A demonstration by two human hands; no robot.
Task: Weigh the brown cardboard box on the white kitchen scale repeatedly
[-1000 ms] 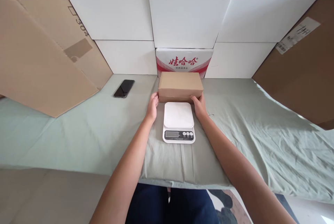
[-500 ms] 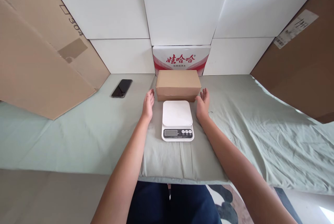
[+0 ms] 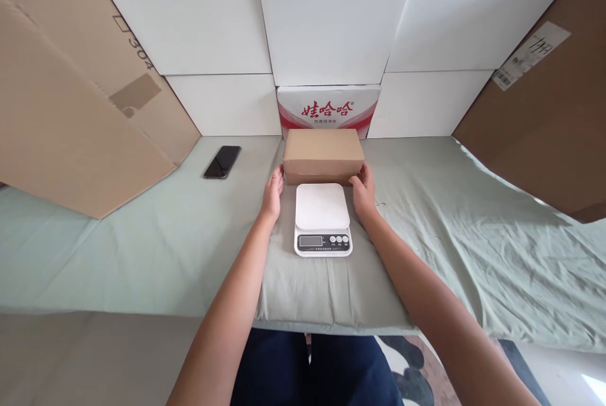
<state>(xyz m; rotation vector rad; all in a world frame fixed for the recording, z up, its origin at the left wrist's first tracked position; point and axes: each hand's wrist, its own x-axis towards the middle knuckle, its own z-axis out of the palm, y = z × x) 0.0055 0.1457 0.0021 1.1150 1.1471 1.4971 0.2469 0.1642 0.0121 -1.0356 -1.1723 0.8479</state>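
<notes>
Cardboard box (image 3: 324, 155) sits between left hand (image 3: 273, 193) and right hand (image 3: 363, 191), each grip touching an end.

Closed brown cardboard box (image 3: 324, 155) lies flat, just behind the scale (image 3: 323, 219).

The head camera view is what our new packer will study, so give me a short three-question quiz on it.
1. True or false: the cardboard box sits on the scale.
2. Which lies to the left of the box? A) a black phone B) a roll of tape C) a pen
3. Where are the left hand and the right hand?

Key
1. False: the box rests on the green cloth, just behind the scale, whose white platform is bare.
2. A: the phone lies flat on the cloth.
3. One at each end of the box, at its lower front corners.
</notes>
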